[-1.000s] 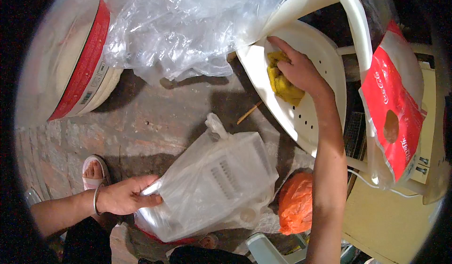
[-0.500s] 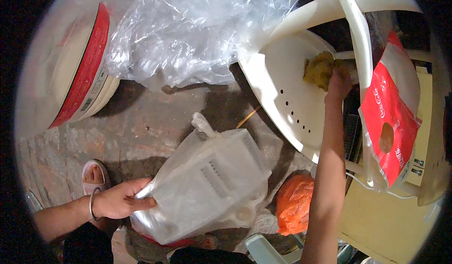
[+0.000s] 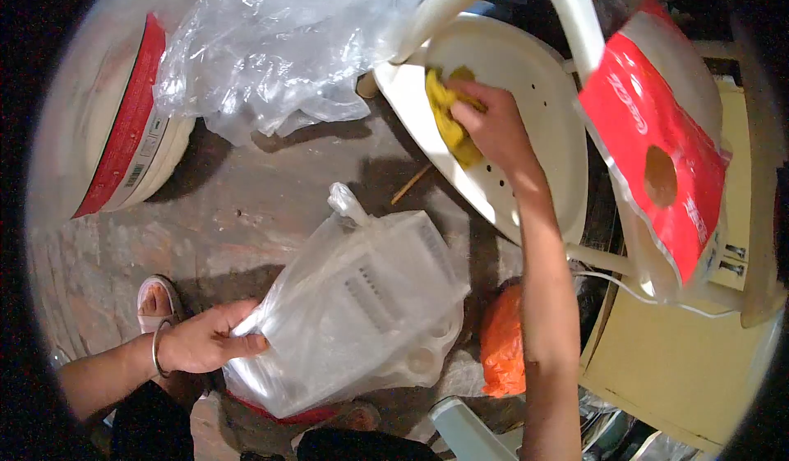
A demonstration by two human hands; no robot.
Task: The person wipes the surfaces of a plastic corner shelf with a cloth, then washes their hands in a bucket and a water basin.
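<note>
My left hand (image 3: 209, 338), with a bracelet on its wrist, pinches the near left edge of a translucent plastic bag (image 3: 362, 297) that has a knotted top and flat white contents. A yellow cloth (image 3: 450, 124) is in my right hand (image 3: 493, 124), its fingers closed on it. The cloth lies against the left side of the seat of a white plastic chair (image 3: 542, 140) with small holes. Over the chair's arm, right of my right forearm, hangs a red and clear plastic wrapper (image 3: 633, 108).
Crumpled clear plastic (image 3: 271, 50) spreads at the top. A round tub (image 3: 123, 149) with a red band stands at the left. An orange bag (image 3: 501, 346) lies by my right forearm, a yellowish cabinet (image 3: 657, 362) at lower right. A thin stick (image 3: 411, 184) is on the floor.
My right hand went with the cloth to the far right of the seat and is back at its left side. My left hand keeps its hold on the bag. The view has shifted slightly.
</note>
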